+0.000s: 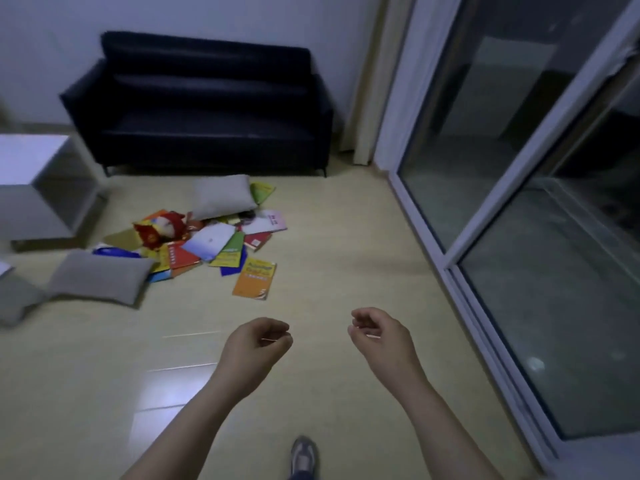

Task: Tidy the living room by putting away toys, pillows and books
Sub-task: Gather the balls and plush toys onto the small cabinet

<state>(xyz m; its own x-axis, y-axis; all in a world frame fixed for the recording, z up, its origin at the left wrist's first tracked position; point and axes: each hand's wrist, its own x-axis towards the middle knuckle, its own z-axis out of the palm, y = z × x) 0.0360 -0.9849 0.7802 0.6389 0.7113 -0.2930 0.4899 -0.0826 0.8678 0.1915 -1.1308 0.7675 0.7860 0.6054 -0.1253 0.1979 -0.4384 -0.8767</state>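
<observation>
A heap of colourful books (pixel 221 247) lies on the floor in front of a dark sofa (pixel 204 109). An orange book (pixel 254 278) sits at the heap's near edge. A red plush toy (pixel 162 228) rests on the heap's left side. One grey pillow (pixel 223 197) lies at the back of the heap, another grey pillow (pixel 100 277) at its left. My left hand (pixel 258 344) and my right hand (pixel 379 336) hang in front of me, well short of the heap, fingers loosely curled and holding nothing.
A white cube table (pixel 38 183) stands at the left. A third grey cushion (pixel 15 303) shows at the left edge. Sliding glass doors (pixel 519 202) run along the right. My shoe (pixel 303 455) is on the pale floor below.
</observation>
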